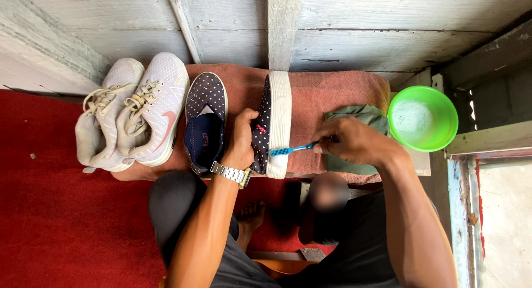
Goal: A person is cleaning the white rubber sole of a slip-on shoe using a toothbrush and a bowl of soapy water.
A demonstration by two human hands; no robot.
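From the head view there are four shoes: two white sneakers (133,113) well to the left of the left hand (241,138), one dotted navy slip-on (204,119) lying flat just beside it, and a second dotted shoe (272,122) tipped on its side, white sole facing right. The left hand's fingers grip that tilted shoe. The right hand (352,139) pinches a blue toothbrush (292,149), bristles touching the sole, with a green cloth (360,119) under the hand and a green bowl (424,97) further right.

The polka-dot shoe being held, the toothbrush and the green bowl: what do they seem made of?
Polka-dot shoe: matte woven fabric upper, with a white, likely rubber, sole. Toothbrush: glossy blue plastic, seemingly translucent. Green bowl: smooth, shiny plastic, judging by its bright uniform colour.
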